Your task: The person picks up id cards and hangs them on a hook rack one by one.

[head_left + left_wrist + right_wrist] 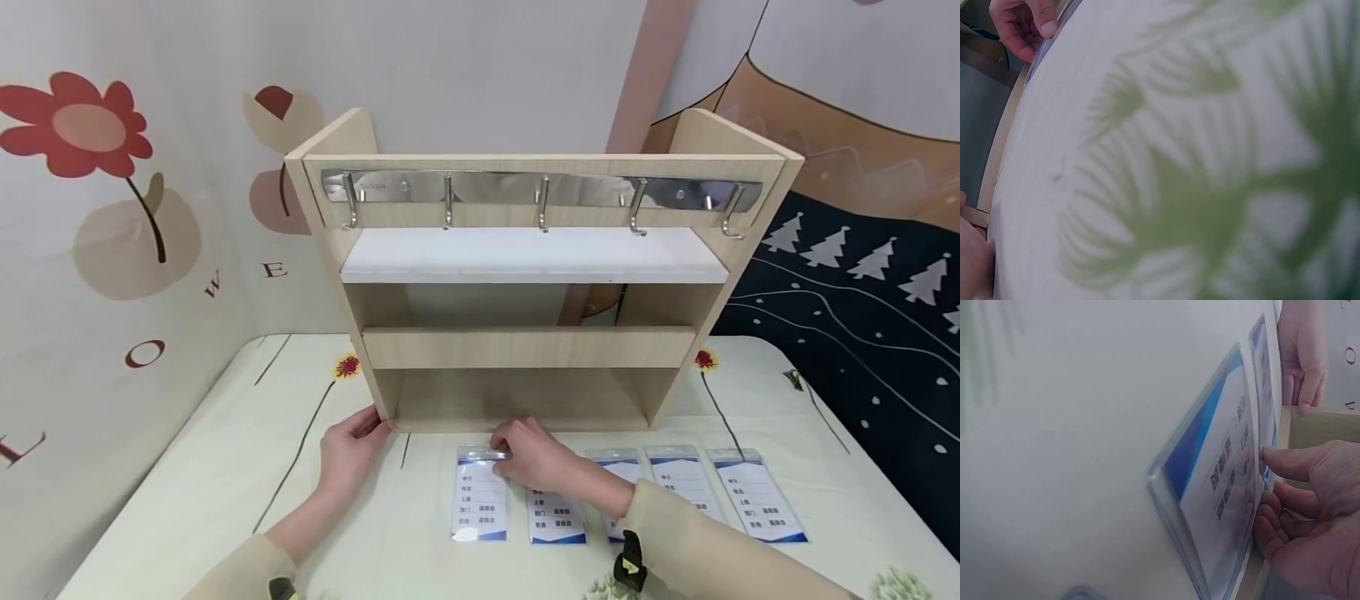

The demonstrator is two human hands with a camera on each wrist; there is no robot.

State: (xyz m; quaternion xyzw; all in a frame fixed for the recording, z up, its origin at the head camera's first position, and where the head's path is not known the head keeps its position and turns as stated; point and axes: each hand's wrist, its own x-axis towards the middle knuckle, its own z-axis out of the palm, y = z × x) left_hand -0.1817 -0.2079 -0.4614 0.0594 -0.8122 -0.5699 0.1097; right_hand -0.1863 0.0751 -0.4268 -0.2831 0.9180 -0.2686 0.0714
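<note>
Flowered cloth covers the table [225,467], with painted flowers and letters on the wall behind. At the left, the left hand [348,454] rests against the bottom left corner of the wooden shelf unit [536,333], fingers loosely bent against the side panel, gripping nothing that I can see. The shelf unit stands upright at the back of the table — a steel hook rail [540,192] across the top with five hooks, all bare, a white shelf board below it, then a wood-fronted tier and an open bottom bay; nothing shows on any shelf, though the back of the bay is in shadow.

Moving right: the right hand [536,458] is down on the top edge of the leftmost badge holder [480,492], thumb and fingers closing on its clear clip end, just before the shelf's base. That holder lies flat on the cloth, first in a row of five badge holders. The second holder [555,517] is partly hidden under the right wrist, the third [618,492] mostly covered by the sleeve; the fourth [686,483] and fifth [757,496] lie plain to see.

The right wrist view shows what the head view cannot: fingertips [1272,456] touching the holder's edge, curled towards it. The left wrist view is mostly blurred green leaf print; only the left hand's palm edge [972,262] is cut in at the corner, with the right hand's fingers at the top left corner.
</note>
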